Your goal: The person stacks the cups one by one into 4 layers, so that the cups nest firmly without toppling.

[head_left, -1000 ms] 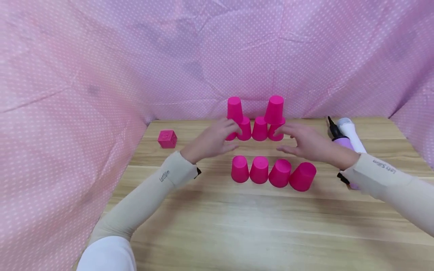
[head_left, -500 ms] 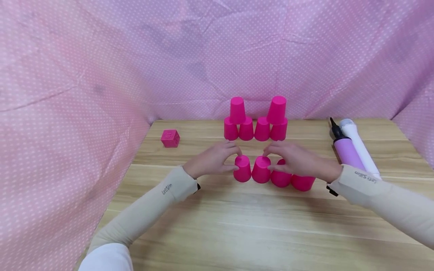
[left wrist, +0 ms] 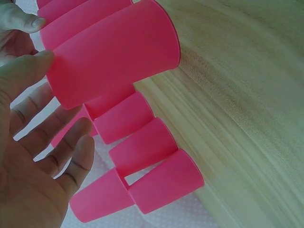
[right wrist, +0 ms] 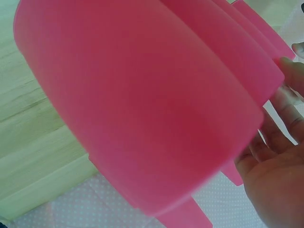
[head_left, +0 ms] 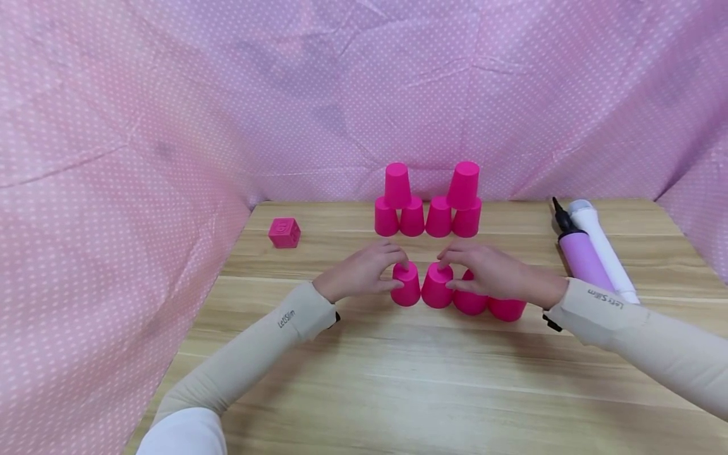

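In the head view, several pink cups stand upside down in a front row on the wooden table. My left hand [head_left: 364, 273] pinches the top of the leftmost cup [head_left: 406, 294] between thumb and fingers. In the left wrist view the thumb lies against the base edge of that cup [left wrist: 116, 54]. My right hand [head_left: 503, 273] pinches the cup beside it [head_left: 436, 296] near its top. This hand partly covers the two right-hand cups of the row, the outermost [head_left: 506, 309] looming large in the right wrist view.
Behind the row stand two small pyramids, each with one upturned cup [head_left: 397, 186] on two others. A pink cube [head_left: 284, 233] sits at the back left. On the right lie a purple pump [head_left: 586, 259] and a white tube-shaped item [head_left: 605, 249]. Dotted pink cloth [head_left: 364, 95] hangs behind.
Both hands have come from the back pyramids toward me, down to the front row's two left cups. Over the last half second their fingers have settled on these cups.
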A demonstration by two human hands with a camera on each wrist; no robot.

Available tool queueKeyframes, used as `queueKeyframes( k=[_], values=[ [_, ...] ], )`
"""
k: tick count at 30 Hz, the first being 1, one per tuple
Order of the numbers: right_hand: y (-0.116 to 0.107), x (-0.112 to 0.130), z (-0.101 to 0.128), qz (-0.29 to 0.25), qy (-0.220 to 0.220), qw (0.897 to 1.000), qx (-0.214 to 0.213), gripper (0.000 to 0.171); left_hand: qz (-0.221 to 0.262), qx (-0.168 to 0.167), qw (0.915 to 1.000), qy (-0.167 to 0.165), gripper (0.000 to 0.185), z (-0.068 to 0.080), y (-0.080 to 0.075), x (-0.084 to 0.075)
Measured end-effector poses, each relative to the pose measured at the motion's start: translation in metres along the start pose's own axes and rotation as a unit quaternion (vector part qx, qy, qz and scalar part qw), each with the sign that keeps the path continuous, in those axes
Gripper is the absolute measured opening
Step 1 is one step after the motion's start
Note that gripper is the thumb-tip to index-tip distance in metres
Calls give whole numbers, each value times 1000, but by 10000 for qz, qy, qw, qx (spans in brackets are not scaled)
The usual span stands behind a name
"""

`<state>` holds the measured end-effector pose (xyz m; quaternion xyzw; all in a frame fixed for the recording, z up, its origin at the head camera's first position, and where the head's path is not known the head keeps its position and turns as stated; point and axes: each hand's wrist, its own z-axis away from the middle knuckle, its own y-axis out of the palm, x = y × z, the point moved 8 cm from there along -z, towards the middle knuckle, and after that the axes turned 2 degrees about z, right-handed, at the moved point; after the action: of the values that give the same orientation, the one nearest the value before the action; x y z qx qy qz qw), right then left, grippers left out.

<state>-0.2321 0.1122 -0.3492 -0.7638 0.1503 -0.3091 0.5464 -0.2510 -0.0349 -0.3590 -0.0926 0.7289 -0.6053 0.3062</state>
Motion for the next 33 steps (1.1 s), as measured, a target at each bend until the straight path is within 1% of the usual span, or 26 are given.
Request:
queueKeyframes(
  k=[6, 14, 18, 21, 24, 28, 30, 33],
  values=[
    [1, 0, -1, -67, -67, 10000, -19, 41, 77, -18, 9999, -83, 30, 0, -1, -1],
    [0, 0, -1, -213, 113, 9997, 26, 40, 197, -51, 9997, -132, 30, 2, -1, -2],
    [-1, 0, -2, -194, 90, 9998, 1, 39, 101, -37, 9998, -138, 30, 0, -1, -1],
    [-7, 1, -5, -165, 12, 9998, -145, 37, -31, -144, 9998, -163, 32, -3, -7, 1],
    [-22, 1, -11, -62, -136, 9988, -475, 34, -158, -416, 9989, -125, 30, -8, -25, 2],
    [-54, -2, -24, 143, -399, 9930, -1102, 31, -91, -874, 9961, -48, 25, -14, -63, 0],
    [-70, -7, -33, 274, -284, 9900, -1352, 30, -148, -1103, 9938, -35, 23, -17, -85, 0],
    [-91, -18, -47, 474, 118, 9857, -1614, 28, -377, -1561, 9870, -36, 20, -25, -118, 2]
  ],
)
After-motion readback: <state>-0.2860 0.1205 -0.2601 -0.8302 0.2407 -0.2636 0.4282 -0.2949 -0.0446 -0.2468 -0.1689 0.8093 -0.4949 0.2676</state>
